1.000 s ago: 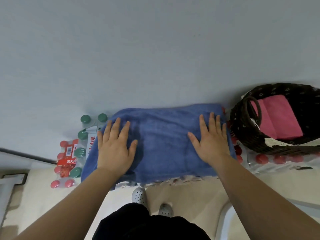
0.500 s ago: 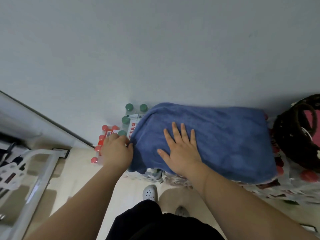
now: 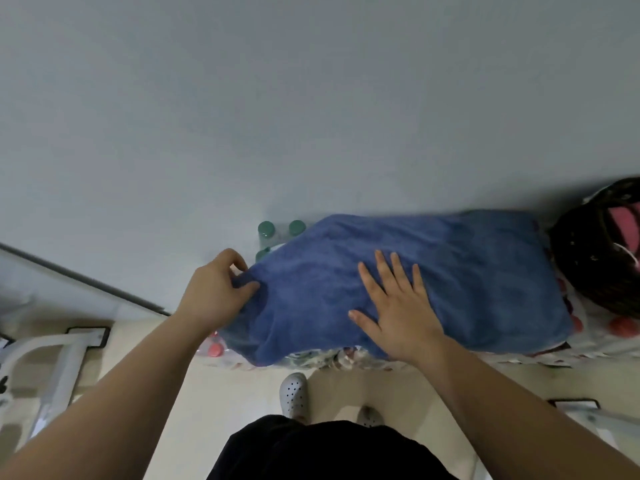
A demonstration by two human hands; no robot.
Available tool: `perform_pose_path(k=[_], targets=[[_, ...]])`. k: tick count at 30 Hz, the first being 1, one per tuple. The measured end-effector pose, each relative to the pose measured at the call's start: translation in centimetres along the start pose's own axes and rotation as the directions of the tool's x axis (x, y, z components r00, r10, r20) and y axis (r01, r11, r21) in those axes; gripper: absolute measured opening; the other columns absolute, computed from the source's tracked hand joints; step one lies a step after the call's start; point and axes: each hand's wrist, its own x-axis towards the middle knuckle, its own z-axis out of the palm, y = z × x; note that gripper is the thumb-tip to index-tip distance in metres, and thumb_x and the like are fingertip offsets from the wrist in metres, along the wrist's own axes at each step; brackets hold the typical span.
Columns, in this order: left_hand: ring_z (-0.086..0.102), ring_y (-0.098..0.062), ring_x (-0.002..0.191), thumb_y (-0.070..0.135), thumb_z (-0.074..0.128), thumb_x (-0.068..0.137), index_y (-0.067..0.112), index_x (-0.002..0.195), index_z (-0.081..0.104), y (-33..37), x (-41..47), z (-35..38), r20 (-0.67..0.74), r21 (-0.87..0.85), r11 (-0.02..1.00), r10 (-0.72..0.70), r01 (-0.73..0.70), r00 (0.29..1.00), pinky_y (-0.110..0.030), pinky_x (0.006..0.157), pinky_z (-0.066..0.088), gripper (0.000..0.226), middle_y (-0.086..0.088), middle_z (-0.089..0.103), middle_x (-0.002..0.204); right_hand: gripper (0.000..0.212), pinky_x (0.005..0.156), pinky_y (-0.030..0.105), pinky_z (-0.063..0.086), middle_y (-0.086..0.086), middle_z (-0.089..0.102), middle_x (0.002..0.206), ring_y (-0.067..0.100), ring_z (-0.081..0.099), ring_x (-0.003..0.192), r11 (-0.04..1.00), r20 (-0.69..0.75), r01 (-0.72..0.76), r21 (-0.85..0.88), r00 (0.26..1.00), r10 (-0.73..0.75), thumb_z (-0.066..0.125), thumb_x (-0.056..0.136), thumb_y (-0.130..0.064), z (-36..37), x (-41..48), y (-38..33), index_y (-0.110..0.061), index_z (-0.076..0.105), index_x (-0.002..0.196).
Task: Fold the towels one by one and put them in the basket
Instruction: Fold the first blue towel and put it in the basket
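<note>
Towel: a blue towel (image 3: 450, 271) is spread over shrink-wrapped packs of bottles (image 3: 311, 358) set against a grey wall (image 3: 311, 98).
Left hand (image 3: 214, 292): the towel's left corner is pinched between thumb and curled fingers.
Right hand (image 3: 398, 306): laid flat on the towel's middle, fingers spread, nothing gripped.
Basket (image 3: 588, 271): a dark woven basket is seen at the towel's right end, with a pink towel (image 3: 627, 226) inside.
Bottles: green caps (image 3: 266, 228) are visible beside the towel's far left corner.
</note>
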Motion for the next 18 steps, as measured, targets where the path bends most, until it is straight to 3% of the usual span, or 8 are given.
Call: perform_pose_path(k=[2,4,7,9,12,15,18], targets=[[0.065,-0.019,0.076,0.051,0.074,0.078,0.023,0.091,0.061,-1.0,0.6,-0.1,0.082,-0.153,0.978,-0.130,0.142,0.988,-0.031,0.061,0.048,0.034,-0.002,0.068,0.085,0.088,0.121,0.055,-0.007,0.004,-0.029,0.162,0.027,-0.028,0.148,1.000,0.010,-0.014,-0.008,1.000,0.014,-0.013,0.083,-0.079,0.0,0.1,0.0,-0.031,-0.013,0.157],[0.063,-0.023,0.083,0.066,0.061,0.082,0.019,0.090,0.065,-1.6,1.3,-0.2,0.227,-0.362,0.866,-0.277,0.345,0.934,-0.033,0.063,0.047,0.048,-0.008,0.064,0.101,0.086,0.122,0.054,-0.004,0.003,-0.023,0.164,0.027,-0.022,0.151,1.000,0.008,-0.022,0.012,1.000,0.022,-0.010,0.086,-0.079,0.0,0.0,0.0,-0.032,-0.007,0.158],[0.064,-0.027,0.092,0.071,0.051,0.079,0.021,0.094,0.063,-3.3,2.6,0.1,0.379,-0.438,0.742,-0.359,0.507,0.853,-0.043,0.077,0.055,0.054,-0.009,0.062,0.110,0.085,0.123,0.050,-0.006,-0.002,-0.019,0.165,0.021,-0.019,0.152,0.997,0.016,-0.047,0.054,0.999,0.046,-0.014,0.083,-0.079,-0.4,0.0,-0.2,-0.035,-0.009,0.156],[0.065,-0.030,0.098,0.062,0.061,0.075,0.024,0.091,0.065,-3.9,3.4,0.3,0.400,-0.466,0.730,-0.330,0.499,0.855,-0.051,0.088,0.055,0.041,-0.009,0.067,0.108,0.089,0.124,0.045,-0.008,-0.006,-0.009,0.167,0.016,-0.014,0.153,0.985,0.027,-0.104,0.137,0.994,0.101,-0.010,0.082,-0.081,-1.1,0.2,-0.4,-0.034,-0.001,0.157],[0.069,-0.031,0.088,0.021,0.073,0.085,0.008,0.081,0.068,-2.5,2.8,-0.7,0.554,-0.562,0.628,-0.197,0.538,0.809,-0.049,0.091,0.055,0.014,-0.012,0.074,0.084,0.087,0.124,0.044,0.009,0.002,0.017,0.165,0.025,0.012,0.152,0.968,-0.024,-0.192,0.159,0.980,0.198,0.010,0.086,-0.077,-2.8,1.1,-1.9,-0.029,0.021,0.157],[0.070,-0.030,0.084,0.004,0.074,0.082,0.005,0.086,0.072,-1.6,2.1,-1.1,0.546,-0.644,0.643,0.007,0.414,0.838,-0.042,0.080,0.058,0.005,-0.016,0.075,0.087,0.076,0.120,0.047,0.019,0.004,0.018,0.165,0.030,0.020,0.149,0.981,-0.152,-0.105,0.165,0.980,0.130,0.021,0.091,-0.069,-5.0,2.6,-5.3,-0.030,0.025,0.156],[0.062,-0.008,0.065,0.000,0.071,0.080,0.015,0.076,0.070,-0.4,1.4,-0.7,0.261,-0.565,0.822,0.257,-0.069,0.930,-0.018,0.064,0.049,0.015,0.001,0.070,0.071,0.063,0.119,0.040,0.015,-0.007,0.024,0.163,0.019,0.013,0.152,0.959,-0.203,0.097,0.265,0.978,-0.043,0.023,0.097,-0.056,-7.4,4.7,-9.2,-0.035,0.026,0.155]])
